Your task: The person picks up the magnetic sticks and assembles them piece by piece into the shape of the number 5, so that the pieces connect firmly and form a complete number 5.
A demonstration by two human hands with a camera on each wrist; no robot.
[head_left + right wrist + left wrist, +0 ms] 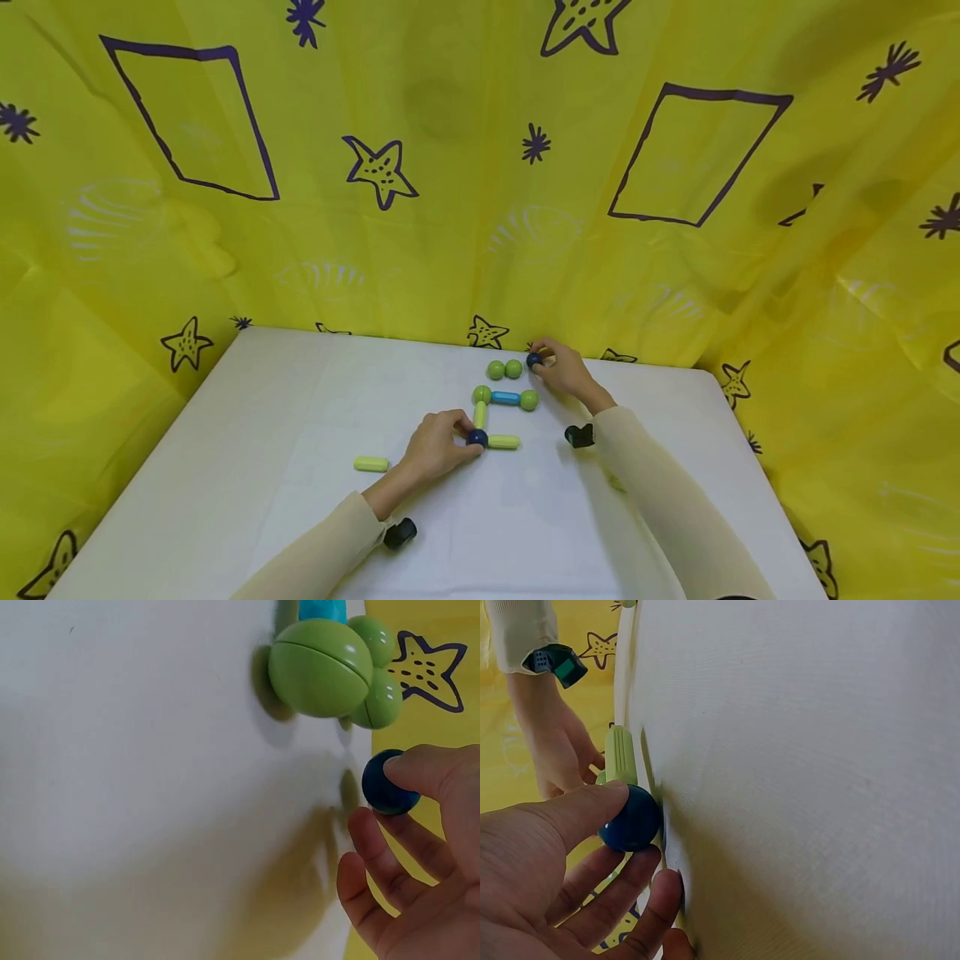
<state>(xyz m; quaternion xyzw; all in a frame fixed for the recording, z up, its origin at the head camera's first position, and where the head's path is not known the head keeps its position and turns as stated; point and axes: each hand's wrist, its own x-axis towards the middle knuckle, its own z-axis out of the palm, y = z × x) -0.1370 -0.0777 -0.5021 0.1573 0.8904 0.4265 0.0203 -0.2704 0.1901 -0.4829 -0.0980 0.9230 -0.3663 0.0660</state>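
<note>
Between thumb and fingers, my left hand (438, 442) pinches a dark blue ball (632, 819) at a corner of a shape joined from rods and balls. From that ball a yellow-green rod (504, 442) runs right, and another yellow-green rod (480, 415) leads back to a green ball (482, 394). A blue rod (506, 398) links this to a second green ball (321, 667). Farther back on the right, my right hand (564, 368) pinches another dark blue ball (390, 782), beside two green balls (504, 369) that sit side by side.
A loose yellow-green rod (371, 463) lies left of my left hand on the white table (225, 467). Yellow patterned cloth (450, 233) hangs behind the table's far edge and along its sides. Dark devices (400, 533) are worn at both wrists.
</note>
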